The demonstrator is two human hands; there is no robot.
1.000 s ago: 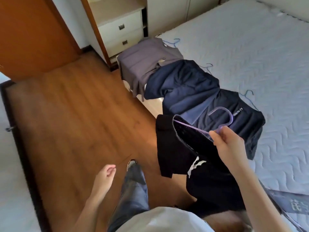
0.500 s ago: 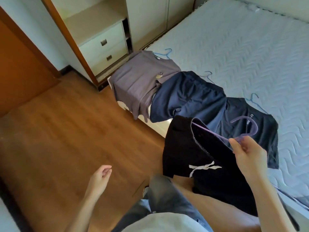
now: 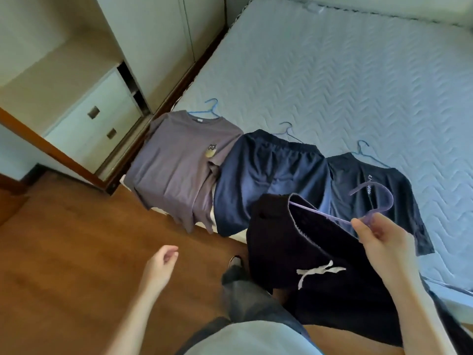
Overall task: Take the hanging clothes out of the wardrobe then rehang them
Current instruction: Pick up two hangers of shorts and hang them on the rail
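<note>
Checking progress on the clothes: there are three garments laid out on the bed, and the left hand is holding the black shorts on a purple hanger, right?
Not quite: the head view shows the right hand holding the purple hanger with the black shorts. The left hand is empty. Three garments do lie on the bed.

black shorts point(image 3: 320, 265), lilac hanger point(image 3: 368, 216); grey-purple tee point(image 3: 179, 170), chevron-quilted pale-blue mattress point(image 3: 332, 73)

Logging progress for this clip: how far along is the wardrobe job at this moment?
Three garments already lie on the bed, each on a hanger: the grey T-shirt, navy shorts and dark T-shirt. The right hand holds the purple hanger carrying black shorts; the left hand is empty. Rehanging looks not yet started; whether more remains in the wardrobe cannot be seen.
</note>
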